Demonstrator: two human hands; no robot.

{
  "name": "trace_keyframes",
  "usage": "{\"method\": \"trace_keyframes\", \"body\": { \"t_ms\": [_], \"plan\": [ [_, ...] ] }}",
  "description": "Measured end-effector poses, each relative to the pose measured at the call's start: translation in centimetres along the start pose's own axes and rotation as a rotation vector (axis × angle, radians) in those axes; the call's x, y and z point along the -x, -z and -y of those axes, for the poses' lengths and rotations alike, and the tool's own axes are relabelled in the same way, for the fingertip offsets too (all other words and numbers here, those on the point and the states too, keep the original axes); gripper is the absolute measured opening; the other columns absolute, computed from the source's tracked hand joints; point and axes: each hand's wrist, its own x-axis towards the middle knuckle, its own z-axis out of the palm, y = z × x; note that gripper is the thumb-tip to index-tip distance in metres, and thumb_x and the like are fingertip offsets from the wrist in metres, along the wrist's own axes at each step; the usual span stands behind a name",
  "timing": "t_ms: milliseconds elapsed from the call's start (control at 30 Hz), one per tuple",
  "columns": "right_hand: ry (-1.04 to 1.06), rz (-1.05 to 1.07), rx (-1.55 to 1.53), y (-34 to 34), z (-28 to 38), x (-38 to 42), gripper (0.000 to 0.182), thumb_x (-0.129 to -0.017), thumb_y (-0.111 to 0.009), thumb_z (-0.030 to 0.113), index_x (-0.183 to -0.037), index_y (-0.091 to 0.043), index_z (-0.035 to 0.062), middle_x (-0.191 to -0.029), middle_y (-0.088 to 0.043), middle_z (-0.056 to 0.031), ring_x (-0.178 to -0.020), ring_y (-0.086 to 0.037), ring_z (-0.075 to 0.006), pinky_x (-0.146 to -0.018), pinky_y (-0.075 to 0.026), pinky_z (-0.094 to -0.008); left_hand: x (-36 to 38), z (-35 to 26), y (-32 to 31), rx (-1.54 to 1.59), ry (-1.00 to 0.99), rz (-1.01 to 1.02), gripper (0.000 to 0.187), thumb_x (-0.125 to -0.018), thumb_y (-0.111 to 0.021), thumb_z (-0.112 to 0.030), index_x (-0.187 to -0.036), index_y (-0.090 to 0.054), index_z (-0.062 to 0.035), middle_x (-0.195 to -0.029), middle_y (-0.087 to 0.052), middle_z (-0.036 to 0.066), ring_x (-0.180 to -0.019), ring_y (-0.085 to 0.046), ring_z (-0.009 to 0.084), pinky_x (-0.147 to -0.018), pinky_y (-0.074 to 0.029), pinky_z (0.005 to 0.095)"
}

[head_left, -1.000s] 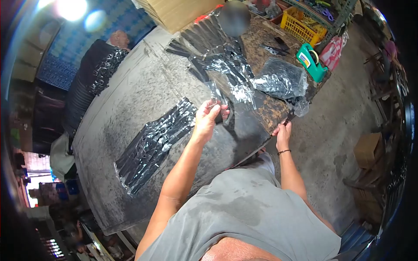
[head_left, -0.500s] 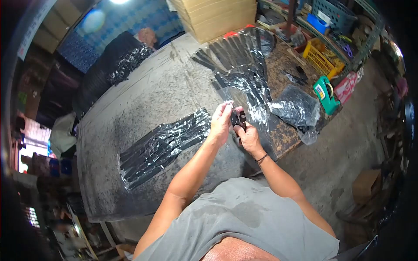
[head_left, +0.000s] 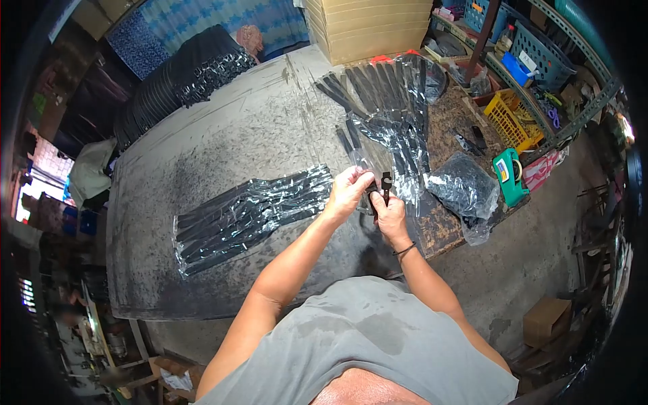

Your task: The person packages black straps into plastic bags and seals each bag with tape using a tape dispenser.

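My left hand [head_left: 347, 192] is closed, its thumb and fingers pinching the near end of a clear plastic sleeve [head_left: 360, 159] with dark strips in it. Beside it, my right hand [head_left: 390, 219] grips a slim black piece with a notched head [head_left: 386, 181], which stands up past the thumb. Fingers partly hide what lies between the two hands. To the left, a row of black strips in clear plastic [head_left: 253, 216] lies flat on the table. Beyond my hands, more wrapped black strips [head_left: 398, 131] fan out.
A crumpled plastic bag with dark contents [head_left: 464, 185] and a green tape dispenser [head_left: 511, 177] sit at the right of the table [head_left: 223, 142]. Behind are a large cardboard box [head_left: 374, 30], a yellow basket [head_left: 511, 121] and a pile of black strips [head_left: 182, 81].
The camera view has shifted, so the table contents appear moved. My right hand has turned the black piece, whose notched head now points upright; both hands remain close together.
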Motion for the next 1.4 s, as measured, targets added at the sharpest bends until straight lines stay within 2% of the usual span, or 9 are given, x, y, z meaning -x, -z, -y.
{"method": "trace_keyframes", "body": {
  "t_ms": [300,533,600,767,933,1000,1067,1300,1400],
  "plan": [
    [0.036,0.021,-0.125,0.3,0.4,0.7,0.020,-0.091,-0.063,0.026,-0.085,-0.060,0.0075,-0.067,-0.049,0.0067,-0.052,-0.045,-0.0034,-0.043,-0.038,-0.0212,2.3,-1.7,-0.9,0.056,0.079,0.131,0.019,-0.090,-0.061,-0.018,-0.088,-0.063,0.0006,-0.078,-0.063,0.001,-0.072,-0.056,0.0090,-0.068,-0.047,0.0260],
    [0.452,0.054,0.266,6.7,7.4,-2.0,0.013,-0.086,-0.065,0.010,-0.093,-0.066,-0.0007,-0.089,-0.059,-0.0067,-0.082,-0.058,-0.0157,-0.073,-0.046,-0.0279,2.4,-1.7,0.1,-0.421,0.061,0.233,0.017,-0.093,-0.059,-0.017,-0.099,-0.065,-0.0028,-0.083,-0.057,-0.008,-0.076,-0.048,0.0033,-0.069,-0.042,0.0218],
    [0.699,0.110,0.403,6.4,9.1,-2.6,0.014,-0.083,-0.068,0.011,-0.092,-0.066,0.0004,-0.091,-0.059,-0.0097,-0.083,-0.060,-0.0202,-0.074,-0.048,-0.0304,2.8,-1.6,-0.7,-0.521,-0.013,0.221,0.019,-0.088,-0.062,-0.021,-0.088,-0.062,-0.0022,-0.067,-0.055,-0.001,-0.065,-0.048,0.0080,-0.060,-0.042,0.0281],
    [0.555,0.314,0.550,6.4,11.6,-2.7,0.017,-0.077,-0.071,0.015,-0.086,-0.065,0.0011,-0.084,-0.056,-0.0085,-0.079,-0.058,-0.0195,-0.072,-0.047,-0.0307,3.5,-2.0,-1.7,-0.715,-0.248,0.197,0.023,-0.084,-0.064,-0.026,-0.087,-0.062,-0.0032,-0.075,-0.060,0.014,-0.071,-0.059,0.0298,-0.064,-0.045,0.0392],
    [0.541,0.495,0.671,6.9,11.1,-2.6,0.017,-0.078,-0.070,0.014,-0.084,-0.064,0.0004,-0.083,-0.056,-0.0094,-0.077,-0.057,-0.0200,-0.069,-0.046,-0.0312,3.7,-1.9,-0.9,-0.818,-0.263,0.144,0.025,-0.083,-0.066,-0.027,-0.082,-0.060,-0.0030,-0.071,-0.059,0.013,-0.069,-0.059,0.0284,-0.063,-0.044,0.0396],
    [0.557,0.478,0.643,6.9,11.5,-2.4,0.015,-0.078,-0.069,0.013,-0.085,-0.064,0.0000,-0.083,-0.056,-0.0090,-0.077,-0.058,-0.0201,-0.069,-0.046,-0.0312,4.2,-2.4,-1.1,-0.775,-0.171,0.184,0.024,-0.085,-0.067,-0.024,-0.093,-0.064,-0.0017,-0.077,-0.062,0.010,-0.071,-0.056,0.0154,-0.067,-0.046,0.0316],
    [0.497,0.430,0.612,6.6,12.5,-2.1,0.015,-0.078,-0.069,0.013,-0.085,-0.065,-0.0007,-0.084,-0.055,-0.0087,-0.078,-0.058,-0.0207,-0.070,-0.046,-0.0309,4.4,-2.6,-1.3,-0.707,-0.059,0.212,0.026,-0.084,-0.068,-0.024,-0.096,-0.065,-0.0016,-0.082,-0.063,0.011,-0.076,-0.058,0.0173,-0.071,-0.047,0.0321],
    [0.513,0.420,0.655,6.2,13.8,-1.6,0.017,-0.078,-0.068,0.015,-0.086,-0.066,0.0004,-0.086,-0.055,-0.0112,-0.081,-0.058,-0.0261,-0.073,-0.046,-0.0335,3.6,-1.1,-0.2,-0.894,-0.634,0.196,0.048,-0.083,-0.070,-0.028,-0.120,-0.055,-0.0008,-0.111,-0.058,0.015,-0.097,-0.060,0.0301,-0.089,-0.047,0.0425],
    [0.537,0.442,0.624,5.6,13.9,-1.9,0.018,-0.077,-0.068,0.015,-0.088,-0.067,0.0009,-0.085,-0.055,-0.0107,-0.082,-0.057,-0.0260,-0.074,-0.046,-0.0335,2.2,-3.3,-2.6,-0.534,-0.696,0.184,0.053,-0.088,-0.065,-0.023,-0.131,-0.044,-0.0008,-0.117,-0.056,0.014,-0.097,-0.059,0.0256,-0.086,-0.050,0.0411]
  ]
}}
